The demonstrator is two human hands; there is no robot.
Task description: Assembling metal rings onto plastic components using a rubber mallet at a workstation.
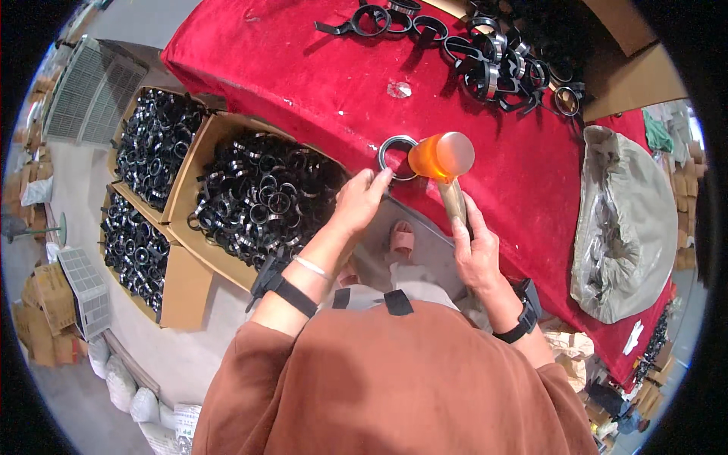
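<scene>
Now: ring at the near edge of the red cloth, about mid-view, just beyond the fingertips of the left hand. Its opening faces up toward the head camera, red showing through; being round, it offers no long axis to follow. Key relation: the orange head of the mallet lies immediately right of the ring and overlaps its right rim in this view; contact or a gap between them, cannot tell. The head's axis runs roughly left to right, the pale round end turned right and up toward the camera. Left hand is the nearer, in fact touching: thumb and forefinger narrowed to a pinch on the ring's near-left rim, other fingers curled under and partly hidden. Right hand sits farther off, near and right, closed round the mallet's handle, thumb along its left side, forefinger stretched up its right. Handle slants away and slightly left from the grip. Pose: left forearm angles forward and right, wrist near the table edge; right forearm angles forward and left, so the two converge on the ring. Left of the left arm, a cardboard box full of similar rings; more black ring pieces heaped on the cloth's far side.
</scene>
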